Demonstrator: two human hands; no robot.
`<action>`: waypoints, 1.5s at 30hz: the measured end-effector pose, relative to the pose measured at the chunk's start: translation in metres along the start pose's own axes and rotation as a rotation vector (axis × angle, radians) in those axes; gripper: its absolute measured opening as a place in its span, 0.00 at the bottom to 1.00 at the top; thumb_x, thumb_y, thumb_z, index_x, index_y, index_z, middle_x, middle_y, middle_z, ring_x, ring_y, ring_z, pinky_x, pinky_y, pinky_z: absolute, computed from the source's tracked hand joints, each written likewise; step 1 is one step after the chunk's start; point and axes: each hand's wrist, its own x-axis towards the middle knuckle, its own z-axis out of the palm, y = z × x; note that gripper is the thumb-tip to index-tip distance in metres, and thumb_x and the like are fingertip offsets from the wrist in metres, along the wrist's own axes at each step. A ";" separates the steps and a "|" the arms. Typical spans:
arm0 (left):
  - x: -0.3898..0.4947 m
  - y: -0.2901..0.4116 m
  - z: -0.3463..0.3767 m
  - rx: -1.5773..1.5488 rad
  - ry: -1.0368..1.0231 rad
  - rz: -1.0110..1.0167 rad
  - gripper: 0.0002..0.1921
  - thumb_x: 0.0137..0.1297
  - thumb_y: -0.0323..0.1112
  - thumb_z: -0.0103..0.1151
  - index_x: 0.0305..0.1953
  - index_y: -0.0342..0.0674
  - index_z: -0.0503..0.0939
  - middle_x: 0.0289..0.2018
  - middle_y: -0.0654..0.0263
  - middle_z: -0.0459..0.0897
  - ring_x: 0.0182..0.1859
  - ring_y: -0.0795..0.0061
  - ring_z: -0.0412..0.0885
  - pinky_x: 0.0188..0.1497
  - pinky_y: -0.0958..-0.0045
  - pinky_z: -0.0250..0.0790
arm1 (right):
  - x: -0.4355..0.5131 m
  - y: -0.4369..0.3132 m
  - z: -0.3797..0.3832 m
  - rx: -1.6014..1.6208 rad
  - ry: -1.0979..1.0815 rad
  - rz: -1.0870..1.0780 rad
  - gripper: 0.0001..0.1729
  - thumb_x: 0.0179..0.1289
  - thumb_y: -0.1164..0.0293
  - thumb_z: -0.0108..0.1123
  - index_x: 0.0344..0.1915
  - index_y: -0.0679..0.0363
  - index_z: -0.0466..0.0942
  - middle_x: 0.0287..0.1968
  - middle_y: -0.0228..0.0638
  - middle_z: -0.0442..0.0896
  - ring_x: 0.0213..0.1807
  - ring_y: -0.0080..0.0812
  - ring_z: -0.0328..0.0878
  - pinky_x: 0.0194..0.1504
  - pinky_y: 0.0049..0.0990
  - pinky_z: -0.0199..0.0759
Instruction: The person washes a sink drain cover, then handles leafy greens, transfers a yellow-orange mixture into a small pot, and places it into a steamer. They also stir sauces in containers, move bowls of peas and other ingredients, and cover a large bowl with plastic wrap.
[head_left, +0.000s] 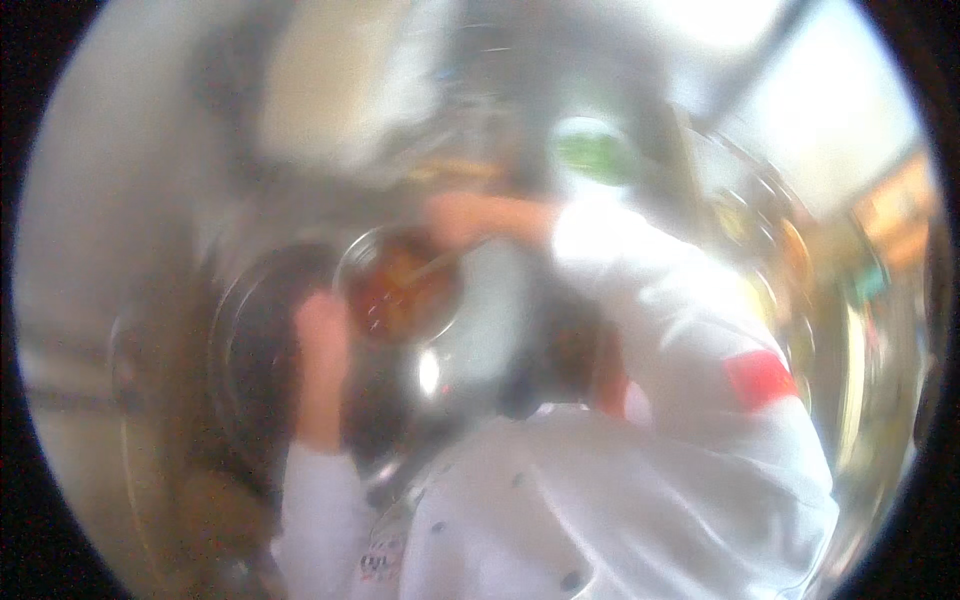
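The picture is strongly blurred. A round metal bowl or pan (454, 330) with reddish-orange food (386, 296) inside lies in front of me. At its left rim is my left hand (322, 319), which seems to grip the edge, though the fingers are smeared by blur. My right hand (454, 219) is over the upper right of the vessel, closed around the end of a pale, thin utensil (431, 271) that slants down into the food. What kind of utensil it is cannot be told.
Beyond my right forearm stands a white container with green contents (596, 156). A large dark round vessel or burner (251, 360) lies left of my left hand. Blurred round dishes (757, 292) are at the right, beside my white sleeve.
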 end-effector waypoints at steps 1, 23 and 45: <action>-0.009 0.016 0.014 -0.257 0.013 -0.086 0.10 0.57 0.26 0.52 0.21 0.44 0.67 0.15 0.76 0.64 0.14 0.85 0.60 0.13 0.79 0.50 | -0.013 0.011 -0.009 -0.035 -0.090 0.050 0.15 0.50 0.68 0.49 0.27 0.68 0.80 0.31 0.49 0.81 0.37 0.47 0.80 0.36 0.41 0.73; 0.123 0.467 0.438 -0.526 -0.828 0.320 0.08 0.53 0.25 0.55 0.19 0.35 0.70 0.15 0.69 0.68 0.21 0.79 0.65 0.22 0.71 0.58 | -0.350 0.439 -0.127 0.078 0.453 1.046 0.12 0.47 0.68 0.58 0.23 0.69 0.76 0.18 0.46 0.76 0.20 0.36 0.74 0.26 0.34 0.67; 0.127 0.456 0.663 -0.316 -1.167 0.422 0.10 0.55 0.25 0.53 0.19 0.36 0.66 0.15 0.67 0.67 0.19 0.79 0.65 0.22 0.71 0.59 | -0.379 0.559 -0.003 0.316 0.129 1.514 0.14 0.52 0.64 0.55 0.33 0.61 0.79 0.37 0.49 0.81 0.42 0.50 0.78 0.43 0.41 0.72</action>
